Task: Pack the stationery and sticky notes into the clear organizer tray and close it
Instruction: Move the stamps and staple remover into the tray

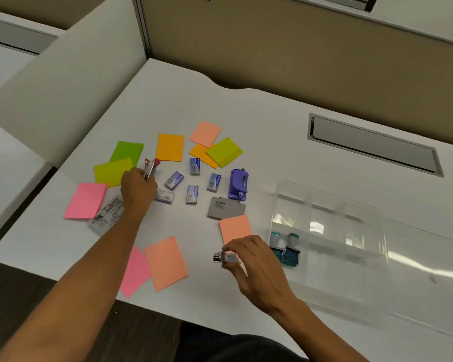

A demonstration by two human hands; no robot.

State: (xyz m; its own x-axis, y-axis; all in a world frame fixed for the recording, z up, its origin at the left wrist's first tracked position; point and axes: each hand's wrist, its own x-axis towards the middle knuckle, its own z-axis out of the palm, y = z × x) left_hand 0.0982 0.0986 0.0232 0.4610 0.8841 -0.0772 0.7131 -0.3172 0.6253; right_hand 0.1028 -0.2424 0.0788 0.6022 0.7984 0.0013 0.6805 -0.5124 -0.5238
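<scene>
The clear organizer tray point(372, 259) lies open at the right of the white desk, with two teal stamps point(283, 248) in its front-left compartment. My left hand point(136, 190) is shut on a small stapler with a pink end point(150, 168), lifted among the sticky notes. My right hand point(249, 259) grips a small metal stapler point(221, 257) just left of the tray. Several small blue staple boxes point(192, 194), a purple punch point(238, 183) and a grey Camlin ink pad point(226, 208) lie mid-desk. Green, orange, pink and peach sticky note pads point(169, 147) are scattered around.
A printed plastic packet point(106, 215) lies under my left forearm. A grey cable-slot cover point(374, 145) is set into the desk behind the tray. Partition walls point(298, 61) close the back and left. The desk's front edge point(168, 309) runs near my body.
</scene>
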